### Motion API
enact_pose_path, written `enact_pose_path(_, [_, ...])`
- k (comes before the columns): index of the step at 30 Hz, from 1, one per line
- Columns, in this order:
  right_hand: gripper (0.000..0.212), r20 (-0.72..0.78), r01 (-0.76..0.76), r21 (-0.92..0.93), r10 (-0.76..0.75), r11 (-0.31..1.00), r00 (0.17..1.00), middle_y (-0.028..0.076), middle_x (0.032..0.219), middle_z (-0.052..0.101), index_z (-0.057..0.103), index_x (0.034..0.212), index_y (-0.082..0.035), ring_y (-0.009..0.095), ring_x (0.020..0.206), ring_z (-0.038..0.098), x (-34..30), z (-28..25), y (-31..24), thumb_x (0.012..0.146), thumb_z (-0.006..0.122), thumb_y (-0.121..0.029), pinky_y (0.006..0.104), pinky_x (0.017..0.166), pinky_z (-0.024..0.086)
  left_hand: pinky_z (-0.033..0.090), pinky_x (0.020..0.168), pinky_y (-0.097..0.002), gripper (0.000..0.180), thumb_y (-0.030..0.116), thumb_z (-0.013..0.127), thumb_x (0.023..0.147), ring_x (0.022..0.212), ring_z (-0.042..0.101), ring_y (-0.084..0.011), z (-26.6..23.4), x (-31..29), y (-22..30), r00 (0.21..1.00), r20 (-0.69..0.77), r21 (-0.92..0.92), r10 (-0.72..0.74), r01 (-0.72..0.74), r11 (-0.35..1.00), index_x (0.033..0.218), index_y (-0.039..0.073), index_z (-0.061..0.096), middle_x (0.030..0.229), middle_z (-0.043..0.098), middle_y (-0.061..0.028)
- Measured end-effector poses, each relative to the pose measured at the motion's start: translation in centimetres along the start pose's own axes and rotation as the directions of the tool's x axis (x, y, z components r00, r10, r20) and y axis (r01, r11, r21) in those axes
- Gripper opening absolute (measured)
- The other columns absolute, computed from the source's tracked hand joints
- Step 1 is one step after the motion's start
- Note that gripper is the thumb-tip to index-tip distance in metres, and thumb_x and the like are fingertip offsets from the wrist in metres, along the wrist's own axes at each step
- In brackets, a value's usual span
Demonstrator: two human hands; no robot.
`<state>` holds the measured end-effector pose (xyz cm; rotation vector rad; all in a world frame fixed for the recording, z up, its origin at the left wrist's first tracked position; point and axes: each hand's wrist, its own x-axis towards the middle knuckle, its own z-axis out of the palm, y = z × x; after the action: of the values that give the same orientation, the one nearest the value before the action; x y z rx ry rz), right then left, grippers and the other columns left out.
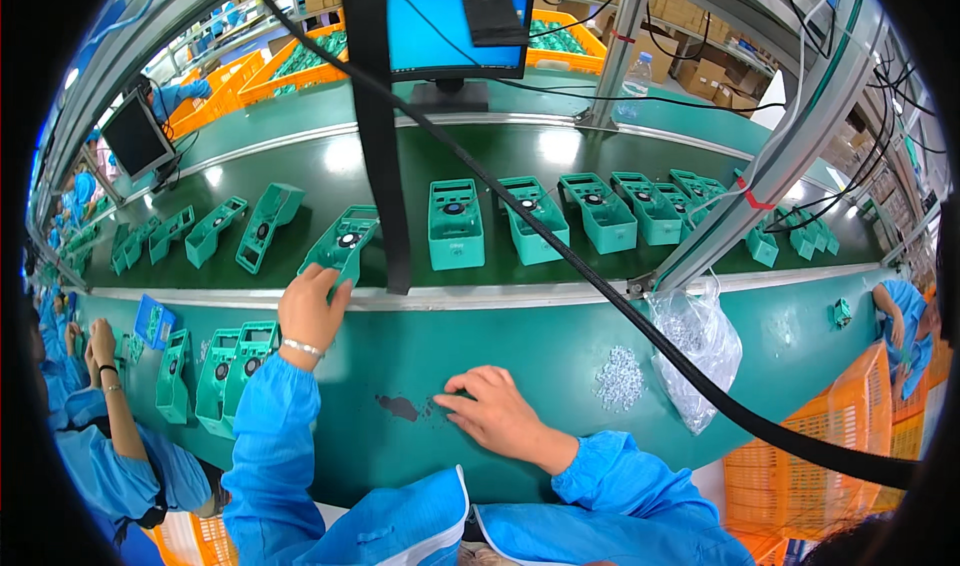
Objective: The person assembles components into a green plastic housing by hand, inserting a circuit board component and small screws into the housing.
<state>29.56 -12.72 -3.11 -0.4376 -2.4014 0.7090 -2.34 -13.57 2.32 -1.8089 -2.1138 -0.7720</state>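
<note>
My left hand (312, 316) reaches to the belt's near edge, its fingers closed on the near end of a green plastic housing (343, 238) with a round black part inside. That housing lies tilted on the dark green belt. My right hand (505, 418) rests low over the green table, fingers apart and bent toward a scatter of tiny dark pieces (428, 412). Beside these is a dark patch (398, 407) on the tabletop. No held object shows in my right hand, though its palm side is hidden.
More green housings (456, 224) line the belt (400, 146). Several others (225, 376) stand on the table at left, near a co-worker's arm (118, 406). Small clear pieces (620, 378) lie beside a plastic bag (698, 351). A metal post (735, 206) and black cable (560, 251) cross the view.
</note>
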Motion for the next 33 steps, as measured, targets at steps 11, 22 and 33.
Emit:
enact_pose_path(11, [0.027, 0.006, -0.011, 0.054, 0.010, 0.998, 1.000, 0.003, 0.118, 0.063, 0.077, 0.113, -0.013, 0.027, 0.116, 0.056, -0.5, 0.4, 0.5, 0.086, 0.078, -0.012, 0.0444, 0.102, 0.042, 0.056, 0.081, -0.0460, 0.033, 0.030, 0.075, 0.092, 0.097, 0.069, -0.0388, 8.1, 5.8, 0.5, 0.998, 0.021, -0.112, 0.064, -0.061, 0.992, 0.117, 0.010, 0.072, 0.111, 0.070, -0.0140])
enact_pose_path(22, [0.027, 0.026, 0.000, 0.043, -0.001, 0.999, 1.000, 0.001, 0.115, 0.064, 0.077, 0.109, -0.015, 0.027, 0.114, 0.057, 0.3, 0.0, -0.1, 0.083, 0.078, -0.010, 0.0447, 0.100, 0.042, 0.056, 0.089, -0.0481, 0.048, 0.047, 0.075, 0.089, 0.111, 0.063, -0.0353, -0.5, 4.5, -17.8, 0.947, 0.019, 0.574, -0.321, 0.252, 0.779, 0.125, 0.016, 0.069, 0.111, 0.069, -0.0105])
enact_pose_path(33, [0.025, 0.003, 0.019, -0.039, -0.019, 0.999, 1.000, 0.001, 0.107, 0.066, 0.078, 0.102, -0.014, 0.026, 0.107, 0.059, 0.8, -0.1, -1.0, 0.078, 0.080, -0.007, 0.0454, 0.097, 0.042, 0.051, 0.086, -0.0478, 0.033, 0.031, 0.079, 0.086, 0.105, 0.068, -0.0301, 2.3, 4.0, -18.1, 0.899, 0.138, 0.544, -0.416, 0.282, 0.790, 0.116, 0.021, 0.070, 0.101, 0.073, -0.0091])
